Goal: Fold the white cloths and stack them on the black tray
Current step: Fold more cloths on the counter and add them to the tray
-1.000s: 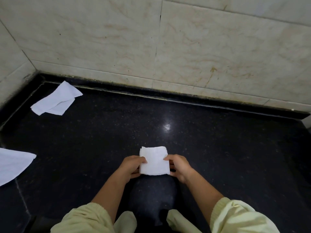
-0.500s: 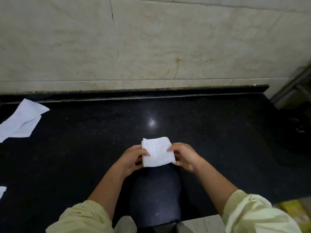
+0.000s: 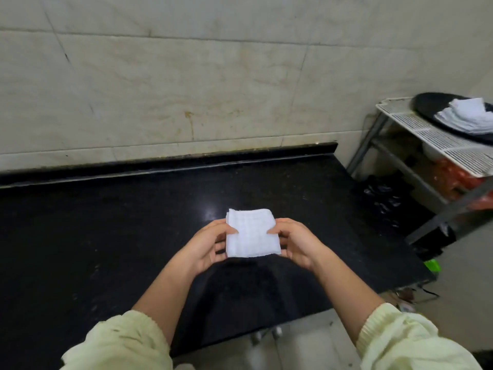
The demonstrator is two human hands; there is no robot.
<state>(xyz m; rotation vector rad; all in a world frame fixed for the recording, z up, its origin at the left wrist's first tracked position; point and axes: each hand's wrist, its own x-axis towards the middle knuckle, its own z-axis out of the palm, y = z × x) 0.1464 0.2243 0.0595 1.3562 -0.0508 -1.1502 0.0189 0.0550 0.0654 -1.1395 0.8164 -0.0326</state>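
- Two hands held the folded white cloth (image 3: 252, 233) above the black counter (image 3: 106, 222): your left hand (image 3: 205, 247) and right hand (image 3: 296, 244) each pinched a side edge.
- Folding looked finished; the next move called for carrying it rightward onto the stack (image 3: 469, 116) on the black tray (image 3: 432, 105).
- That tray sat on a white rack (image 3: 426, 134), well apart; no obstruction seen.

beige tiled wall (image 3: 186, 89), black counter (image 3: 106, 222), metal rack (image 3: 440, 140)

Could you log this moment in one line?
folded cloth: held over counter | left hand: pinches left edge | right hand: pinches right edge | black tray: on white rack, bearing stacked cloths
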